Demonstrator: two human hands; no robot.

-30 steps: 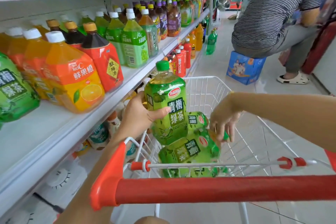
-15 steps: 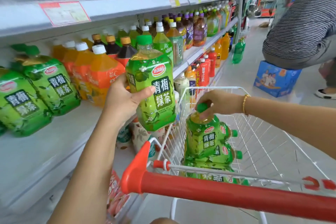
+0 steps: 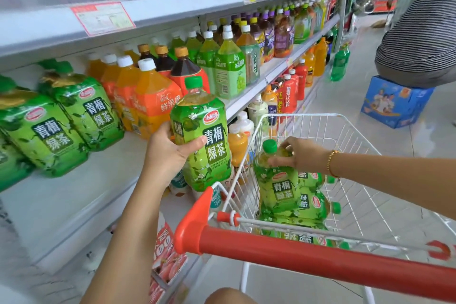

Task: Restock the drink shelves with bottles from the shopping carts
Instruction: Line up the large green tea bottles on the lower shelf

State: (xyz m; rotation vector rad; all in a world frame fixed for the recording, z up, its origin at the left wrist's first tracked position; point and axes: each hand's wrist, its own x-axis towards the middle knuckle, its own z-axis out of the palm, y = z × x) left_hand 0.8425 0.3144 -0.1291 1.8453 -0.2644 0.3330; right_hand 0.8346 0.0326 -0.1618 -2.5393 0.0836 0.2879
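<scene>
While my left hand grips one green tea bottle upright just left of the cart, my right hand pinches a second bottle by its neck inside it — mid-transfer. Next, I judge: stand the first on the shelf left of the cart.

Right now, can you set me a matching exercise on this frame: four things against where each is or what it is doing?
Things:
1 left hand
2 right hand
3 orange juice bottles
4 blue box

Places or states:
A on the floor, under a seated person
B standing on the shelf
C grips the top of the topmost bottle in the cart
D holds a raised bottle beside the shelf

Pairs: 1-D, 2-C, 3-B, 4-A
</scene>
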